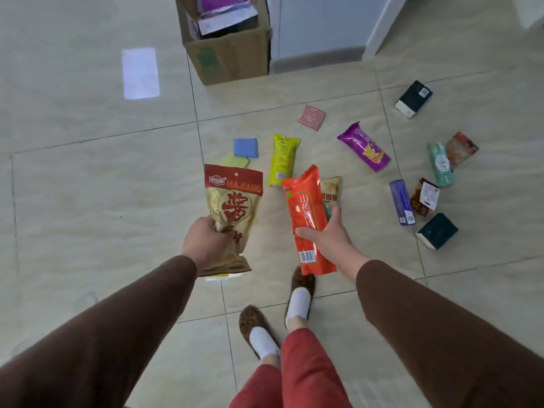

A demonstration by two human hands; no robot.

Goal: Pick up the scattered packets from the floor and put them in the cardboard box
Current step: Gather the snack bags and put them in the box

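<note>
A glossy beige tiled floor is seen from above, with a cardboard box standing at the far edge, already holding purple packaging. Between the person and the box, packets lie scattered: a blue pad, a yellow packet, a pink striped packet, a purple packet, and further items spread to the right. The left hand, arm extended in a brown sleeve, is clenched around the lower part of a tan MAJIANG packet. The right hand is wrapped around an orange packet, held upright with another packet behind it.
</note>
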